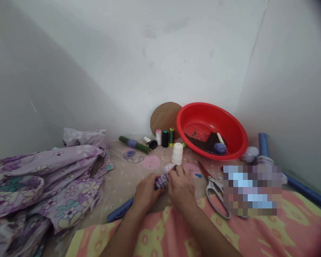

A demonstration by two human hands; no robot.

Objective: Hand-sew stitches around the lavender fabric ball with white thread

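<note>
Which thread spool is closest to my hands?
The plain white cone of thread stands just beyond your right hand. The pink spool, dark spool and yellow-green spool stand farther back, in a row near the red basin.

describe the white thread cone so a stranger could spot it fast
Find the big red plastic basin in the corner. Left of it stands a row of thread spools. Just in front of that row, right above the person's right hand, is the white thread cone, standing alone, thicker than its neighbours and plain white all over.
</note>
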